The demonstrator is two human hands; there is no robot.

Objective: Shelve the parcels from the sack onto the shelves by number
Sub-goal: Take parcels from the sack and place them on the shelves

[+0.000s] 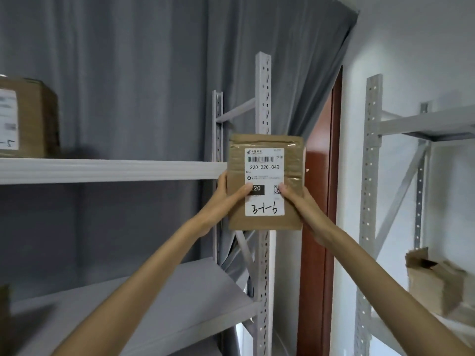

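Note:
A flat brown cardboard parcel (266, 222) is held upright in front of the right end post of the grey shelf unit. Its white label reads "220-220-C40" with "3-1-6" handwritten below. My left hand (226, 199) grips its left edge with the thumb on the label. My right hand (300, 201) grips its right edge, thumb beside the QR code. The upper shelf board (108, 170) runs to the left at parcel height. The lower shelf board (154, 304) lies below my left arm.
A brown box (28, 116) with a handwritten label ending in "5" stands on the upper shelf at far left. A second grey rack (372, 176) stands at right with an open torn carton (434, 278). Grey curtain behind; a dark red door frame (318, 253) between the racks.

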